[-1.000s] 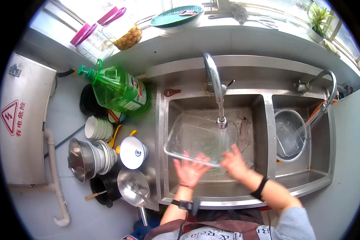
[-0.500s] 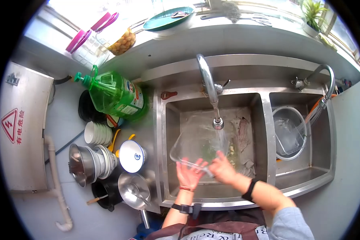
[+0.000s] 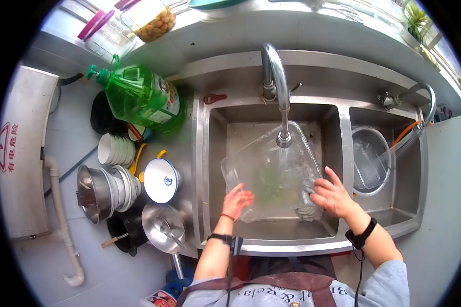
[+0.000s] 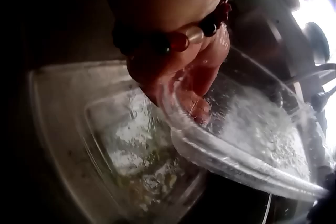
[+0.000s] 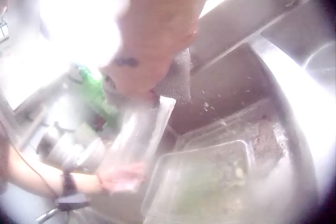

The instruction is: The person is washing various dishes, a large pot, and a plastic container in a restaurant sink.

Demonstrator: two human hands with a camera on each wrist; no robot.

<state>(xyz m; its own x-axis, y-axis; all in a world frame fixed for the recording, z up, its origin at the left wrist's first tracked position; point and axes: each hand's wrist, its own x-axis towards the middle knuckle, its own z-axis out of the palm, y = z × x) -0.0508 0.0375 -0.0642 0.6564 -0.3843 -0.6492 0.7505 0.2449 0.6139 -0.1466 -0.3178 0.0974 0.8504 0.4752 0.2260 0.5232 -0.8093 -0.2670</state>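
A clear plastic container (image 3: pixel 271 169) is tilted under the tap in the left basin. My left hand (image 3: pixel 237 201) holds its left side; the left wrist view has the fingers of that hand (image 4: pixel 181 69) curled over the rim of the container (image 4: pixel 226 155). At the container's right edge, my right hand (image 3: pixel 334 196) pinches a grey cloth or pad (image 3: pixel 308 191), also visible beneath the hand (image 5: pixel 144 50) in the right wrist view. A second clear container (image 5: pixel 194 182) lies lower in the basin, with greenish bits and water.
Above the container is the tap (image 3: pixel 284 138). Bowls (image 3: pixel 161 180), pans and a green soap bottle (image 3: pixel 148 97) stand left of the sink. The right basin holds a round tub (image 3: pixel 386 174) with clear plastic inside. Jars (image 3: pixel 156 23) line the sill.
The container has turned and its right edge now rises beside the tap. My right hand has moved right, away from my left hand, and the grey cloth has come into view in it.
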